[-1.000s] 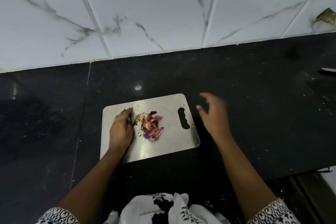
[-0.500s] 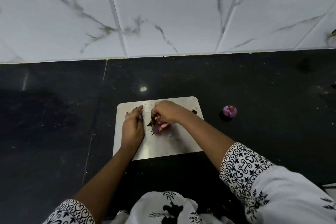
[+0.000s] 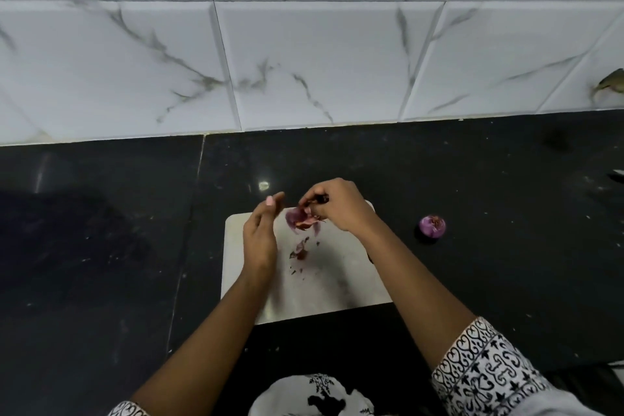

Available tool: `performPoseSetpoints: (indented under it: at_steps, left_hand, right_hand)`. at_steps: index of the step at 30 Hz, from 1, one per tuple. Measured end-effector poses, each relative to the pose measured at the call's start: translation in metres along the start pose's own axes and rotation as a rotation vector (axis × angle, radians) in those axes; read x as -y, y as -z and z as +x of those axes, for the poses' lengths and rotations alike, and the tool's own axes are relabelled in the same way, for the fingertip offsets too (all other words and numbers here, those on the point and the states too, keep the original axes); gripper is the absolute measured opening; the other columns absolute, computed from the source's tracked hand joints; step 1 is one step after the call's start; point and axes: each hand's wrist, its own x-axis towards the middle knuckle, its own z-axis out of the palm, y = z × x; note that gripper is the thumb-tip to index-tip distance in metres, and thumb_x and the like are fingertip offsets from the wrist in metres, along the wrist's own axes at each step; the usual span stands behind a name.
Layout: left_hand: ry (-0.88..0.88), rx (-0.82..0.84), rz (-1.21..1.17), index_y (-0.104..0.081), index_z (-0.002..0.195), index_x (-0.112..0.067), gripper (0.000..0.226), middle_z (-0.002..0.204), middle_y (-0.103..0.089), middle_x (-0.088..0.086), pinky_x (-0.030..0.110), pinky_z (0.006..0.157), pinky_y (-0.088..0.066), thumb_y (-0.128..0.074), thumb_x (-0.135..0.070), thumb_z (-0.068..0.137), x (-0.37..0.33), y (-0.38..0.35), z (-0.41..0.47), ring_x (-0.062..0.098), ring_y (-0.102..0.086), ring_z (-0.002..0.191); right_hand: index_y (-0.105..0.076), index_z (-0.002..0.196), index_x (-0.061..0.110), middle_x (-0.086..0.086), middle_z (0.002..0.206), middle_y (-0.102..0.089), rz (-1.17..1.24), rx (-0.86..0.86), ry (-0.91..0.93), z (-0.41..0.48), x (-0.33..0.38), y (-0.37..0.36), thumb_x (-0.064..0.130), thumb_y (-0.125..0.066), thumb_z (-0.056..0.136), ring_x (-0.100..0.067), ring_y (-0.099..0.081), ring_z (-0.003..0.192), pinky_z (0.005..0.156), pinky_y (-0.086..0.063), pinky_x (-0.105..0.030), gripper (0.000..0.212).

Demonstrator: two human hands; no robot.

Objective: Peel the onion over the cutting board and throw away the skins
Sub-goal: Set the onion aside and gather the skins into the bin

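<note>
Your right hand (image 3: pixel 337 209) pinches a bunch of onion skins (image 3: pixel 299 220) over the far end of the cutting board (image 3: pixel 331 290). Your left hand (image 3: pixel 260 240) stands just beside them, fingers straight. Small scraps (image 3: pixel 300 252) lie on the board. The peeled onion (image 3: pixel 432 227) sits on the counter (image 3: pixel 101 246), right of the board.

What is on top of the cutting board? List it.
Loose skin scraps lie on the cutting board. Above it the right hand grips a bunch of skins; the left hand is open beside. Board under both hands is hidden.

Dim, soft, wide-angle bowing, hands (image 3: pixel 260 236) motion-blurred.
</note>
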Motion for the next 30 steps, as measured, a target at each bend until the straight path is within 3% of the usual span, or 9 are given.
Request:
performPoseSetpoints:
  at_steps: [3,5,7,11,15,18,21,25,30]
  left_hand:
    - [0.33,0.047,-0.496,-0.064,0.115,-0.015,0.053,0.107,-0.069,0.006,0.034,0.087,-0.048,-0.036,-0.054,0.094,-0.011,-0.018,0.002,0.021,-0.062,0.105]
    - [0.434,0.042,-0.714,-0.065,0.108,-0.013,0.054,0.101,-0.07,0.008,0.035,0.083,-0.05,-0.034,-0.055,0.094,-0.014,-0.024,0.007,0.023,-0.064,0.102]
    - [0.475,0.033,-0.863,-0.065,0.101,-0.011,0.05,0.099,-0.068,0.01,0.034,0.087,-0.049,-0.033,-0.05,0.097,-0.016,-0.024,0.012,0.023,-0.062,0.101]
    - [0.56,0.063,-0.844,-0.059,0.113,-0.007,0.047,0.119,-0.061,0.011,0.032,0.094,-0.044,-0.031,-0.042,0.1,-0.011,-0.016,0.02,0.024,-0.056,0.116]
    - [0.605,0.078,-0.808,-0.061,0.096,-0.01,0.044,0.093,-0.066,0.007,0.031,0.069,-0.051,-0.033,-0.043,0.098,0.001,-0.005,0.022,0.019,-0.065,0.082]
    - [0.605,-0.049,-0.692,-0.062,0.092,-0.009,0.047,0.083,-0.067,0.007,0.027,0.071,-0.05,-0.034,-0.047,0.098,0.015,0.005,0.033,0.018,-0.062,0.076]
    - [0.541,-0.219,-0.595,-0.049,0.07,-0.016,0.041,0.043,-0.047,-0.008,0.014,0.032,-0.027,-0.039,-0.044,0.098,0.021,0.027,0.046,0.002,-0.038,0.034]
    - [0.487,-0.135,-0.769,-0.048,0.06,-0.019,0.045,0.042,-0.037,-0.009,0.014,0.028,-0.018,-0.042,-0.047,0.095,0.027,0.06,0.05,0.003,-0.03,0.031]
    - [0.402,0.072,-0.892,-0.052,0.053,-0.018,0.047,0.047,-0.036,-0.007,0.013,0.03,-0.018,-0.045,-0.051,0.086,0.036,0.07,0.047,0.004,-0.031,0.034]
  right_hand:
    - [-0.074,0.096,0.016,0.002,0.088,-0.07,0.136,-0.086,0.023,-0.007,0.018,-0.01,0.004,-0.068,0.079,-0.003,-0.061,0.076,0.074,-0.051,-0.017,0.021]
    - [-0.074,0.097,0.015,0.0,0.093,-0.071,0.084,-0.133,0.066,-0.013,0.029,-0.026,0.003,-0.066,0.08,-0.007,-0.062,0.08,0.073,-0.047,-0.013,0.023]
    - [-0.073,0.099,0.015,-0.004,0.1,-0.07,-0.067,-0.196,0.138,-0.014,0.035,-0.043,0.004,-0.062,0.082,-0.015,-0.063,0.089,0.08,-0.048,-0.021,0.023]
    - [-0.064,0.116,0.01,-0.01,0.121,-0.06,-0.326,-0.119,0.176,-0.012,0.035,-0.068,0.011,-0.049,0.092,-0.025,-0.055,0.109,0.091,-0.044,-0.032,0.028]
    - [-0.059,0.123,0.013,-0.008,0.14,-0.046,-0.719,-0.091,0.297,-0.017,0.033,-0.076,0.02,-0.052,0.092,-0.025,-0.036,0.13,0.101,-0.035,-0.041,0.032]
    - [-0.059,0.124,0.022,-0.003,0.144,-0.042,-0.506,-0.05,0.357,-0.019,0.025,-0.063,0.018,-0.051,0.091,-0.025,-0.033,0.131,0.101,-0.031,-0.042,0.033]
    - [-0.065,0.116,0.018,-0.004,0.12,-0.062,-0.018,-0.218,0.135,-0.025,-0.003,-0.045,0.001,-0.05,0.088,-0.019,-0.054,0.111,0.098,-0.043,-0.032,0.036]
    - [-0.066,0.113,0.013,-0.002,0.118,-0.063,-0.129,-0.235,-0.155,-0.034,-0.048,-0.037,-0.002,-0.045,0.091,-0.016,-0.059,0.106,0.093,-0.041,-0.02,0.034]
    - [-0.06,0.119,0.012,-0.007,0.118,-0.06,-0.272,-0.144,-0.061,-0.026,-0.045,-0.072,0.007,-0.045,0.093,-0.022,-0.052,0.109,0.094,-0.042,-0.03,0.031]
